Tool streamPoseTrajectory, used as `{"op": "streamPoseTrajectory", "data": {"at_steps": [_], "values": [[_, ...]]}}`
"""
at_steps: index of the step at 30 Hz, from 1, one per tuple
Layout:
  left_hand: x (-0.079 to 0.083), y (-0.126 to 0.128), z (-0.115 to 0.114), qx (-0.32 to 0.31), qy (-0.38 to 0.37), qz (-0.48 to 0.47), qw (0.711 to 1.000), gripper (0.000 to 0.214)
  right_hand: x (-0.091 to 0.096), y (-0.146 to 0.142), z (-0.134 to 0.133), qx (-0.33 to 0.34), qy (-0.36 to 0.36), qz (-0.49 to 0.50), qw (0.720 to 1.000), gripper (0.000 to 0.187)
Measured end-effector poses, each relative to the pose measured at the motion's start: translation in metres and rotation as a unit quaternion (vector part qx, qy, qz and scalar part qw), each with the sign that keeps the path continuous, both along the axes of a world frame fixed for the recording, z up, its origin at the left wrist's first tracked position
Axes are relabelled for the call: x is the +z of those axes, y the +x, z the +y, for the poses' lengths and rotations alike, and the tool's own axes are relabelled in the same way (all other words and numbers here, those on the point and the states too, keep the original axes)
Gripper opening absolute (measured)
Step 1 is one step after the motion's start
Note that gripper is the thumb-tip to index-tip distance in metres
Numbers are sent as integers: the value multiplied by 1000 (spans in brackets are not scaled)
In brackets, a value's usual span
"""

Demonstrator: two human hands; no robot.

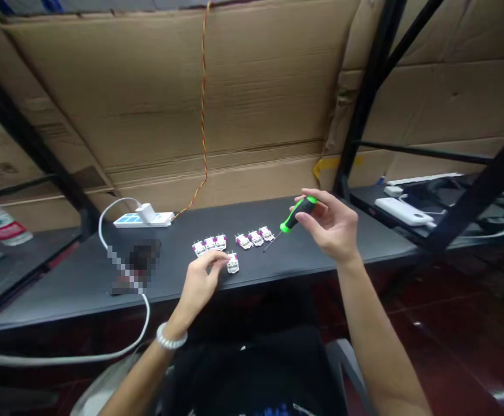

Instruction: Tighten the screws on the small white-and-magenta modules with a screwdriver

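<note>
My right hand [332, 222] grips a screwdriver [294, 216] by its black and green handle, its thin shaft slanting down and left toward the table. Between the fingertips of my left hand [202, 277] is the edge of a small white and purple plug-like module [233, 263], close to the table's front edge. Behind it stand two short rows of similar modules, a left row [209, 243] and a right row [255, 237]. The screwdriver tip is just in front of the right row.
A white power strip [163, 219] with a plugged-in adapter [146, 213] lies at the back left of the black table [286, 263]. Its white cable [148, 318] loops over the front edge. A twisted cord [204, 115] hangs behind. Black shelf posts [362, 110] flank the table.
</note>
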State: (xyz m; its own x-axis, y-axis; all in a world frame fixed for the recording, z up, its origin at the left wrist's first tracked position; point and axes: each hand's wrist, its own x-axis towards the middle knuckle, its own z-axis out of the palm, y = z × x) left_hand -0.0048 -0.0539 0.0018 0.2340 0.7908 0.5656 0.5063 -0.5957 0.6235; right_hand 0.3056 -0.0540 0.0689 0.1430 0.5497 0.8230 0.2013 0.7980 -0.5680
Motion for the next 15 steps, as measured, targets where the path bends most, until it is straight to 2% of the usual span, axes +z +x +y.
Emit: {"op": "streamPoseTrajectory", "data": {"at_steps": [5, 11, 15], "values": [[-8, 1, 1, 8, -55, -42, 998, 19, 0, -3, 0, 9, 5, -6, 1000, 42], [-2, 2, 1, 9, -4, -3, 1000, 19, -2, -1, 1, 15, 8, -1, 1000, 43], [-1, 2, 3, 11, -13, 16, 1000, 19, -2, -1, 1, 9, -2, -7, 1000, 44]]}}
